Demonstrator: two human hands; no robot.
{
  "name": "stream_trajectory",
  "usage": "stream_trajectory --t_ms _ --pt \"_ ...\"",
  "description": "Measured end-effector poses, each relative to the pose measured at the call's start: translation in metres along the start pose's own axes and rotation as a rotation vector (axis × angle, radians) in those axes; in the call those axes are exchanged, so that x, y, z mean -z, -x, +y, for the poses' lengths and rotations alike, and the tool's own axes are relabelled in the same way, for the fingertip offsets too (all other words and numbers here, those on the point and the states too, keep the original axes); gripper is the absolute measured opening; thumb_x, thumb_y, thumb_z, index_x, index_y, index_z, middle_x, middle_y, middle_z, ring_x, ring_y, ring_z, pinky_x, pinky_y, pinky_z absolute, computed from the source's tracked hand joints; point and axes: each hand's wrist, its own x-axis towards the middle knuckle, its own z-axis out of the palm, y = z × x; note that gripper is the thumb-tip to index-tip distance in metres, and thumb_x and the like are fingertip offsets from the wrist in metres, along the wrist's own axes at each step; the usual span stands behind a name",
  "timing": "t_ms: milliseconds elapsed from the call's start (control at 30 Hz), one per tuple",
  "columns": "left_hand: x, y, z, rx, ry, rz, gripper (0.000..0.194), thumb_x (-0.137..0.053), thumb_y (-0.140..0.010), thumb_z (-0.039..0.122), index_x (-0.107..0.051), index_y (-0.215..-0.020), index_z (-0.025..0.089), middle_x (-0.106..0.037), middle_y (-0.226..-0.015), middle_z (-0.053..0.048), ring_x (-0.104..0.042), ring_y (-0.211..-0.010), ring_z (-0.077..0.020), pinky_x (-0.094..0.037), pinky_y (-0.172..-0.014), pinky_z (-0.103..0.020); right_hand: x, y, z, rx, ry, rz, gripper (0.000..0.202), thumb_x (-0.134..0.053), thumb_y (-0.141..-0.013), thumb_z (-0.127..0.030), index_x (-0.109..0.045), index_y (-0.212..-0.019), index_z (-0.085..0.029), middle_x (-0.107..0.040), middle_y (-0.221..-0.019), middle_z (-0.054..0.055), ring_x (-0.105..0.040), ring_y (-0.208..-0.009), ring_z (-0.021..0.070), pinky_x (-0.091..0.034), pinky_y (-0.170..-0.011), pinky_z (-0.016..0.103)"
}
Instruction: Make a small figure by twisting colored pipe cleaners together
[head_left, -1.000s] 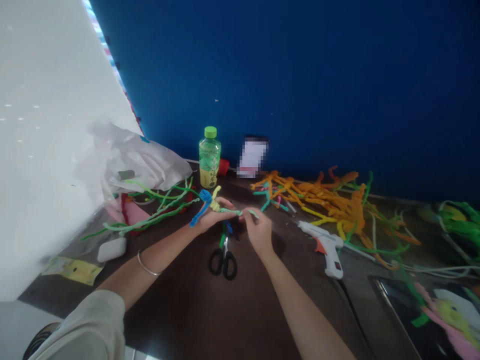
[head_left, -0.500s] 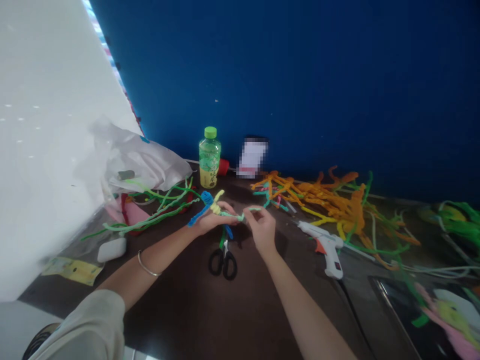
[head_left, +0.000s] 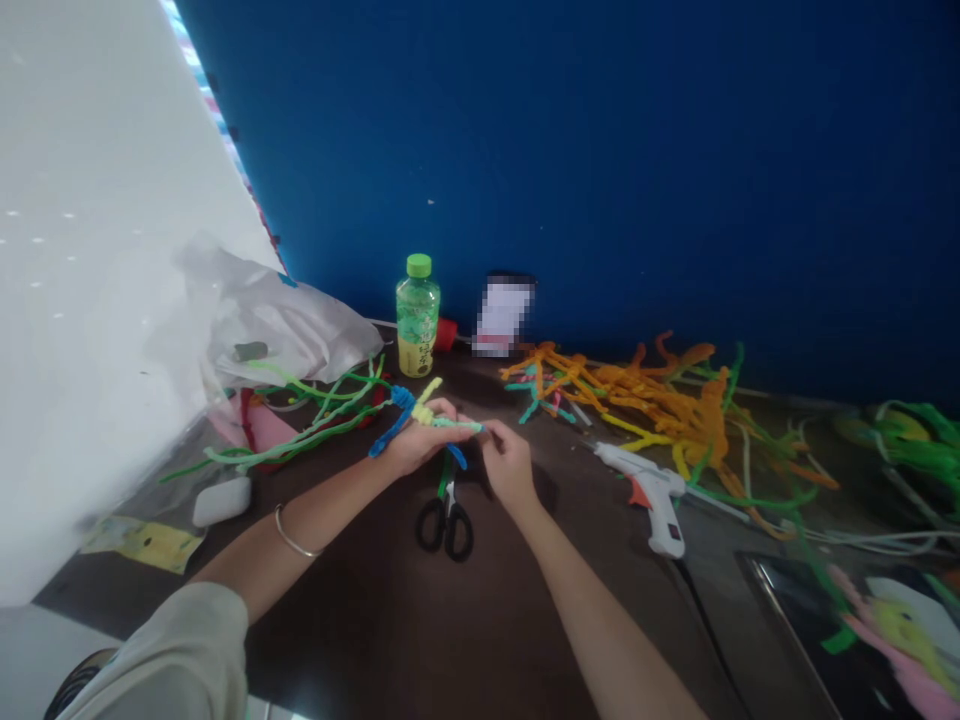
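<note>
Pipe-cleaner figure (head_left: 424, 413), blue, yellow and pale green, is held up over the dark surface (head_left: 465, 620), in front of the bottle (head_left: 418, 320). The left grip (head_left: 411, 448) grasps it between thumb and fingers, its blue part lying over the hand near the wrist. The right grip (head_left: 508, 458) is closed in a pinch at the tip of the pale green strand, close to the left fingertips.

Just below the hands lie the scissors (head_left: 445, 526), black handles toward the person. To the right, a white glue gun (head_left: 651, 485) rests on its side, near a tangled heap of orange pipe cleaners (head_left: 645, 395). Green pipe cleaners (head_left: 300, 440) spread out on the left, in front of a plastic bag (head_left: 300, 320); a small white case (head_left: 223, 500) sits nearer the person. A phone (head_left: 504, 316) leans at the back, by the blue wall (head_left: 525, 150).
</note>
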Motion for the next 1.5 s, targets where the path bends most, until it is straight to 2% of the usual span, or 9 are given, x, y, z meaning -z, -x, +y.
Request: stream_trajectory --t_ms 267,500,767,933,1033,1133,1233,1300,1500 --pt "-0.001 0.000 0.000 -0.100 -0.107 0.196 0.030 -0.070 -0.061 0.019 -0.041 -0.069 0.016 -0.065 -0.080 -0.003 -0.062 -0.073 -0.0145 -0.047 -0.072 -0.031 -0.005 0.004 -0.005 0.165 0.146 -0.050 0.019 -0.043 -0.084 -0.028 -0.057 -0.076 -0.018 -0.056 -0.067 0.002 -0.052 -0.062 0.0141 -0.042 -0.059 0.025" --pt "0.002 -0.001 0.002 -0.111 -0.179 0.245 0.031 -0.070 -0.060 0.024 -0.042 -0.070 0.016 -0.065 -0.080 -0.003 -0.061 -0.071 -0.0130 -0.045 -0.073 -0.030 -0.003 0.005 -0.003 0.188 0.200 0.080 0.019 -0.041 -0.085 -0.028 -0.056 -0.077 -0.019 -0.054 -0.068 0.002 -0.050 -0.061 0.0140 -0.042 -0.059 0.026" --pt "0.005 -0.001 0.006 -0.055 -0.189 0.126 0.033 -0.071 -0.057 0.023 -0.040 -0.065 0.016 -0.064 -0.074 0.000 -0.061 -0.069 -0.0125 -0.045 -0.068 -0.027 0.000 0.005 -0.002 0.143 0.175 0.165 0.020 -0.043 -0.085 -0.030 -0.056 -0.075 -0.019 -0.054 -0.066 0.001 -0.050 -0.061 0.0142 -0.041 -0.058 0.026" --pt "0.007 -0.001 0.005 -0.004 -0.163 -0.005 0.034 -0.072 -0.057 0.019 -0.038 -0.063 0.016 -0.064 -0.071 -0.001 -0.060 -0.064 -0.0118 -0.045 -0.063 -0.027 0.002 0.004 -0.002 0.084 0.132 0.204 0.020 -0.045 -0.083 -0.032 -0.056 -0.074 -0.019 -0.056 -0.065 0.001 -0.050 -0.060 0.0140 -0.040 -0.058 0.025" --pt "0.005 0.000 0.006 0.046 -0.108 -0.065 0.035 -0.073 -0.056 0.018 -0.038 -0.063 0.016 -0.063 -0.071 -0.001 -0.060 -0.064 -0.0117 -0.045 -0.062 -0.026 0.003 0.003 -0.002 0.041 0.095 0.199 0.022 -0.045 -0.083 -0.035 -0.057 -0.074 -0.018 -0.056 -0.064 0.000 -0.049 -0.057 0.0134 -0.039 -0.055 0.024" --pt "0.003 0.000 0.006 0.044 -0.041 -0.100 0.035 -0.072 -0.058 0.019 -0.037 -0.064 0.016 -0.062 -0.067 0.001 -0.059 -0.061 -0.0097 -0.043 -0.058 -0.024 0.002 0.002 -0.002 -0.014 0.070 0.144 0.029 -0.044 -0.083 -0.037 -0.055 -0.065 -0.017 -0.049 -0.054 -0.003 -0.044 -0.051 0.0116 -0.035 -0.050 0.022" --pt "0.001 0.000 0.005 0.033 -0.014 -0.104 0.036 -0.071 -0.058 0.019 -0.036 -0.064 0.017 -0.060 -0.065 0.004 -0.058 -0.061 -0.0083 -0.043 -0.058 -0.023 0.001 0.002 -0.003 -0.054 0.080 0.079 0.039 -0.041 -0.084 -0.040 -0.046 -0.053 -0.018 -0.038 -0.047 -0.005 -0.039 -0.048 0.0101 -0.031 -0.048 0.022" --pt "0.001 0.000 0.004 0.025 -0.026 -0.079 0.036 -0.071 -0.059 0.019 -0.036 -0.065 0.017 -0.061 -0.068 0.003 -0.060 -0.064 -0.0090 -0.045 -0.062 -0.024 0.000 0.001 -0.003 -0.072 0.087 0.052 0.041 -0.038 -0.084 -0.041 -0.045 -0.052 -0.017 -0.037 -0.047 -0.004 -0.038 -0.047 0.0100 -0.031 -0.048 0.022" --pt "-0.004 0.002 0.000 -0.057 -0.110 0.035 0.034 -0.071 -0.061 0.019 -0.037 -0.064 0.016 -0.065 -0.078 -0.002 -0.063 -0.078 -0.0161 -0.049 -0.075 -0.033 -0.002 0.002 0.001 -0.072 0.100 -0.052 0.042 -0.034 -0.086 -0.040 -0.058 -0.062 -0.015 -0.054 -0.053 0.001 -0.048 -0.055 0.0140 -0.037 -0.056 0.024"
